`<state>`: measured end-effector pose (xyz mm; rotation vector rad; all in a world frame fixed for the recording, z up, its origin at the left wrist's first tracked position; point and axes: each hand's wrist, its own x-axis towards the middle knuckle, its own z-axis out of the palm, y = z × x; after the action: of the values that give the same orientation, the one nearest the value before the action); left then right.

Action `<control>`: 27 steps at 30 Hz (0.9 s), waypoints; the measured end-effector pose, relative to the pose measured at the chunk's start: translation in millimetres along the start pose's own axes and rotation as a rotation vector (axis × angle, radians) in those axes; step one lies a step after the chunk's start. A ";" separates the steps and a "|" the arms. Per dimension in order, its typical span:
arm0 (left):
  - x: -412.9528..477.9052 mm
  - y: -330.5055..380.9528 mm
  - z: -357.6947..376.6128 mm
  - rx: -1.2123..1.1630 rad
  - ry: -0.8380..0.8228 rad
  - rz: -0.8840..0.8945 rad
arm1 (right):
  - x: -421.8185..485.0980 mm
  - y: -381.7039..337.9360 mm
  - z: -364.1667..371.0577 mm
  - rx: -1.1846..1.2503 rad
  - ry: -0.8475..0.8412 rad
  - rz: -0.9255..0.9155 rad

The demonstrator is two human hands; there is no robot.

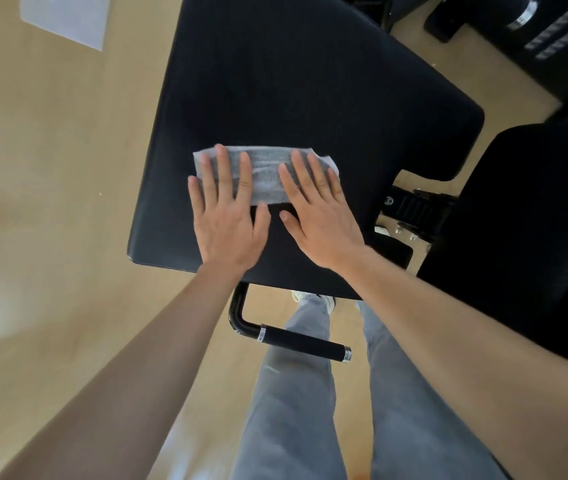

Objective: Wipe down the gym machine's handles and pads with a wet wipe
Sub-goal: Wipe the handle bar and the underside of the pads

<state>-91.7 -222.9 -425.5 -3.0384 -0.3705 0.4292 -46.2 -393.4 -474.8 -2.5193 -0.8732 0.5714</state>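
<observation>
While a white sheet [64, 17] lies on the wooden floor [43, 161] at far left, the left hand [228, 216] presses flat, fingers straight, on a wet wipe [264, 174] spread across the black pad [293, 98]; the right hand [317, 216] presses likewise beside it, above a black handle [305, 344].

left grip [230, 216] flat, palm down; right grip [319, 213] flat, palm down, just beside

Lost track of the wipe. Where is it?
Head view, centre: the wet wipe lies flat on the black pad, under the left hand and right hand.
</observation>
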 end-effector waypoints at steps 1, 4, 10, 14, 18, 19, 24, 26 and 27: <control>-9.7 4.9 4.3 0.004 -0.022 0.045 | -17.2 0.3 8.5 0.010 -0.012 0.041; -41.0 20.7 18.3 0.014 -0.095 0.210 | -74.7 1.6 34.4 -0.019 -0.096 0.179; -78.9 33.3 35.8 0.044 -0.171 0.364 | -126.9 -7.4 59.5 0.055 -0.164 0.311; -70.4 9.9 26.9 0.034 -0.102 0.254 | -100.0 -25.4 55.3 0.061 -0.127 0.235; -59.1 -39.1 13.2 0.056 -0.032 0.066 | -51.0 -57.0 43.7 0.059 -0.033 0.068; -56.8 -52.6 9.4 0.052 -0.022 0.030 | -39.7 -67.5 41.0 0.065 -0.013 0.038; -58.2 -87.7 1.5 0.030 0.001 0.003 | -21.0 -101.8 43.4 0.037 0.024 0.028; -61.1 -83.6 5.4 0.055 0.005 0.057 | -31.0 -98.5 51.1 0.016 0.048 0.067; -62.4 -78.9 8.3 0.074 0.004 0.098 | -38.4 -94.7 55.1 0.021 0.059 0.095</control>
<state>-170.3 -161.3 -410.2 -2.9938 -0.2019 0.4320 -147.0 -336.9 -463.9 -2.5552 -0.7261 0.5303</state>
